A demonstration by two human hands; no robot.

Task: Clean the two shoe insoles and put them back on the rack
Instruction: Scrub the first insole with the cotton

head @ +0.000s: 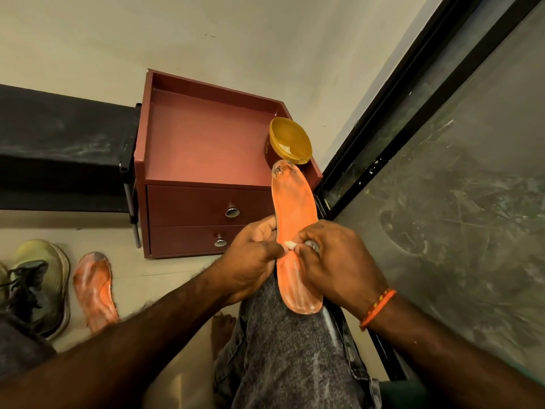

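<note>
At frame centre, the left hand (250,258) grips the orange insole (295,231); the right hand (336,255) pinches what looks like a white wad (290,245) against it.

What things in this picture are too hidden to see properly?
Head view only:
- What the right hand grips: its fingers cover all but a grey bit.
- The middle of the held insole: both hands cover it; the left hand holds its edge.
- The shoe: cut off by the left edge.
- The yellow tub: what it holds is too small to tell.
</note>
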